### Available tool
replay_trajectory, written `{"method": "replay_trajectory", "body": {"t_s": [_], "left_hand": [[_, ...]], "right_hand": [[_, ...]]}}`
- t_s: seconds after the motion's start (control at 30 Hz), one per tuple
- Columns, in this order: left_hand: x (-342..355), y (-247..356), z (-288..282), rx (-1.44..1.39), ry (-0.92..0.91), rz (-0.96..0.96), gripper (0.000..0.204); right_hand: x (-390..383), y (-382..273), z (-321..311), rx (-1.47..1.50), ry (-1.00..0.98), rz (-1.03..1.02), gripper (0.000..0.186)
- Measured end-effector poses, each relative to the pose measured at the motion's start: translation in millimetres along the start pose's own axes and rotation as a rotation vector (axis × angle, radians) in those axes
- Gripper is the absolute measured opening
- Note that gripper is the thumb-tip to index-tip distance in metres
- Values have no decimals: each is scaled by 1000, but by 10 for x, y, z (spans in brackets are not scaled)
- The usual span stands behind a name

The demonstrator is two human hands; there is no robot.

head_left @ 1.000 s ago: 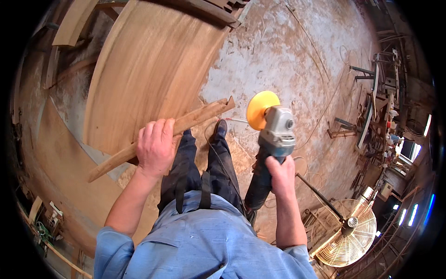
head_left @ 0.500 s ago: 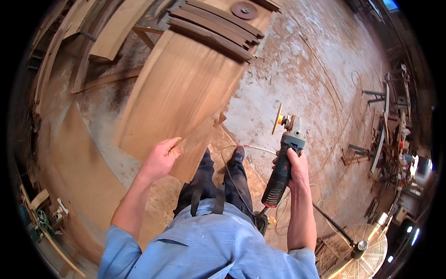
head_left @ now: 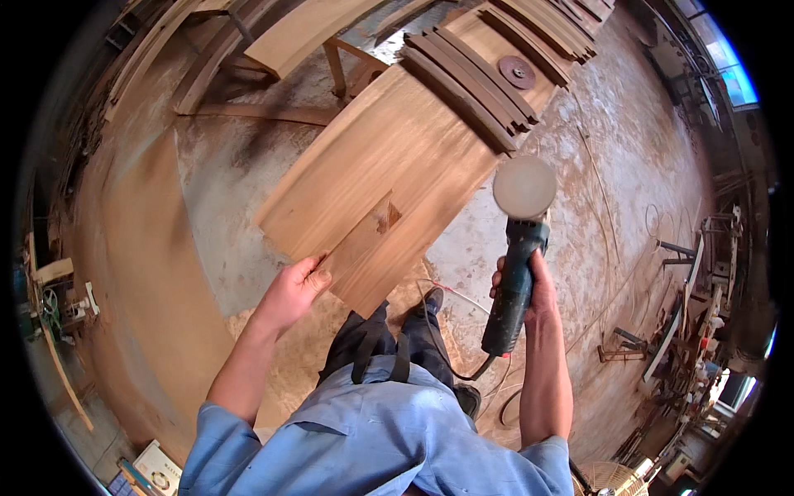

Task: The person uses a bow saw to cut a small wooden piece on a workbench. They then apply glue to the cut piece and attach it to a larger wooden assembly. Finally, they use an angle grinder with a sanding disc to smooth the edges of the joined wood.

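Lead: What did the left hand have?

Inspector: The left hand (head_left: 286, 293) was nearly closed, thumb and fingers pinching the near end of a wooden piece (head_left: 359, 244). The piece reached away over a wide board (head_left: 376, 136), its far end notched and darker. Whether it touched the board could not be determined.

Lead: And the right hand (head_left: 541, 289)?

Inspector: It was wrapped around the dark body of an angle grinder (head_left: 514, 285), to the right of the board. The round pale disc (head_left: 525, 188) at the tool's upper end showed its flat face, near the board's right edge and apart from the wooden piece. A dark cord (head_left: 474, 377) ran from the lower end.

Lead: Other items on the board?

Inspector: Dark brown curved strips (head_left: 465, 93) lay across its farther part in groups. A reddish-brown disc (head_left: 517, 73) lay between two of these groups.
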State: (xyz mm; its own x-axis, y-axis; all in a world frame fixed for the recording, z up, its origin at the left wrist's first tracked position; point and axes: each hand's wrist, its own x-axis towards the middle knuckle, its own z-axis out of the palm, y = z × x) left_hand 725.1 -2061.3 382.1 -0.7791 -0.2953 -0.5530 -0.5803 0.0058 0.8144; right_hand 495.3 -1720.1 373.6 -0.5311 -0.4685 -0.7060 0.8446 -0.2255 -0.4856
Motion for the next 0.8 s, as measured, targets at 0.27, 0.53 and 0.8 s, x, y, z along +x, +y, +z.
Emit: {"method": "replay_trajectory", "body": {"t_s": [0.27,0.53,0.8], "left_hand": [[-256,-249,-169,-189,2,12,37],[-313,-561,-371,-550,-94,-29,41],[-321,-979,-404,-616,-27,-62,46]], "right_hand": [[395,-33,906,-763,-32,25,50],[1101,77,1313,-960,-180,-107,51],[1257,83,1396,-1209,-170,-164,56]]}}
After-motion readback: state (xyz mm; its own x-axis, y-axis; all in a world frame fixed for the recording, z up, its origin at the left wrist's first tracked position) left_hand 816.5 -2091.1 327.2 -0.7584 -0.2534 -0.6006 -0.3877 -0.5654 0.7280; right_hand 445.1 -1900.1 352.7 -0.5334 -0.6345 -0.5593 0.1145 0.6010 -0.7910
